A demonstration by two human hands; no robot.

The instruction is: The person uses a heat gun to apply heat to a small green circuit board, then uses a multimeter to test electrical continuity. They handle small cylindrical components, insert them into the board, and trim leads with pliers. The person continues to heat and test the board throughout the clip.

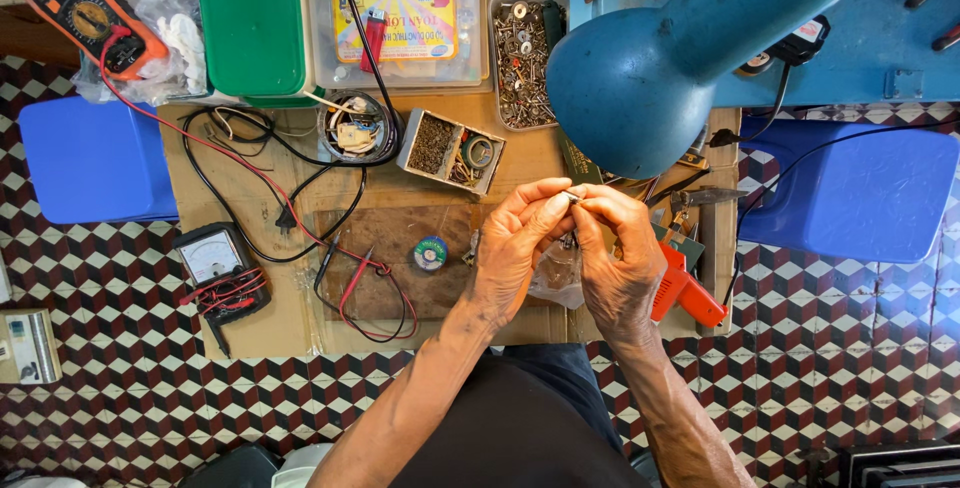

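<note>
My left hand [515, 248] and my right hand [615, 258] meet above the low wooden worktop [250, 318], fingertips pinched together on a small metal part [570, 197]. Both hands grip it; what the part is I cannot tell. Under my hands lies a clear plastic bag [555, 283]. An orange tool [685, 293] rests just right of my right hand. A small spool of solder [431, 252] sits left of my left hand.
A blue desk lamp [660, 48] hangs over the bench's right. Behind stand a tray of screws [522, 58], a small parts box [450, 151], a green-lidded box [250, 26], a clear box [395, 23]. Two multimeters [75, 8] [215, 263] with leads lie left. Blue stools [95, 158] [850, 188] flank the bench.
</note>
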